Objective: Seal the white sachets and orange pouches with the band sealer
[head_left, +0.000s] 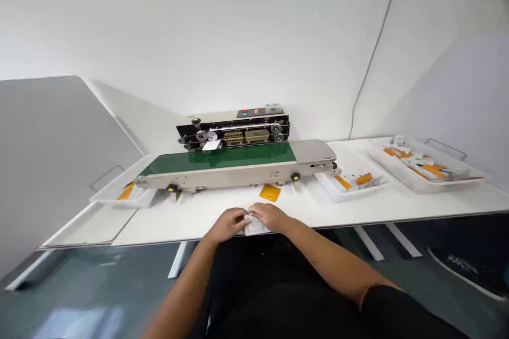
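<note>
A small white packet with faint print is at the table's front edge, close to my body. My left hand pinches its left side with thumb and fingers. Over its upper edge my right hand curls, its fingertips on the packet and partly hidden. Just beyond my hands a flat orange packet lies on the white table. Behind that stands a band sealing machine with a green conveyor belt. Another white packet hangs at the machine's rollers, towards the left.
To the left of the conveyor a white tray holds orange and white packets. Right of it are a smaller tray and a larger tray, both with similar packets. A cable runs down the wall. Someone's dark shoe shows at lower right.
</note>
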A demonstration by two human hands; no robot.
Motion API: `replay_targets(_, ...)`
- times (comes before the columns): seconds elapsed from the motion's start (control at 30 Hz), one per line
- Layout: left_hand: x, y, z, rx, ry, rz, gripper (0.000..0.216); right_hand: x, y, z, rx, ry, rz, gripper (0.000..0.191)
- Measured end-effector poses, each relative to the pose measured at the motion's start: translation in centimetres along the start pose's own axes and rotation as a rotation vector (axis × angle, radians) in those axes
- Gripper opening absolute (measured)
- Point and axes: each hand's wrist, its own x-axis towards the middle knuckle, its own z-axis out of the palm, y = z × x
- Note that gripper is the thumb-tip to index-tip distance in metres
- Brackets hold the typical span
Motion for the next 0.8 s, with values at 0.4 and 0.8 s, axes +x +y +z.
replay_targets(0.4, -0.2, -1.2, -0.2, -0.065, 0.187, -0.09, 0.031, -0.3, -0.1, -1.3, 0.127, 0.156, 0.211, 0.01)
replay_targets(0.8, 0.0, -0.9, 0.1, -0.048, 0.164, -0.069, 0.033, -0.7, -0.4, -1.8, 0.243, 0.225, 0.211, 0.019)
